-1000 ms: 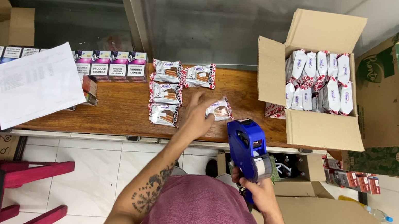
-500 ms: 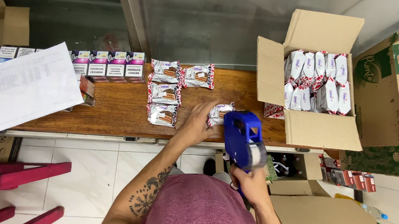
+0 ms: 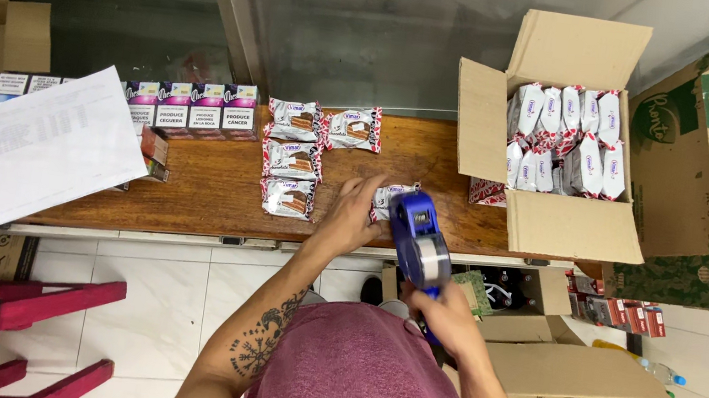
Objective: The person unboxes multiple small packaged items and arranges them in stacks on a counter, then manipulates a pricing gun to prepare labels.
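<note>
While your left hand (image 3: 350,217) lies flat on a wrapped snack packet (image 3: 390,197) and pins it to the wooden surface (image 3: 216,198), your right hand (image 3: 441,317) has its grip clenched around the handle of the blue price-label gun (image 3: 418,240), whose nose points down at that packet. Take the open cardboard box (image 3: 554,223) as the landmark: the pinned packet lies just left of the box's front corner, and three more packets (image 3: 290,167) lie in a column farther left of it, with a fifth (image 3: 353,128) beside the top one. Inside the box, many like packets (image 3: 567,136) stand packed on edge. Judge the packet to be light, with a thin, glossy film wrapper that would slide easily on the wood and a soft, crushable filling; hold it with a flat palm or by its crimped end seams, not by squeezing the middle. Judge the gun to be rigid plastic and moderately light; it is best held by the handle. Far left of the box lie a white paper sheet (image 3: 57,143) and a row of small cartons (image 3: 192,105).
</note>
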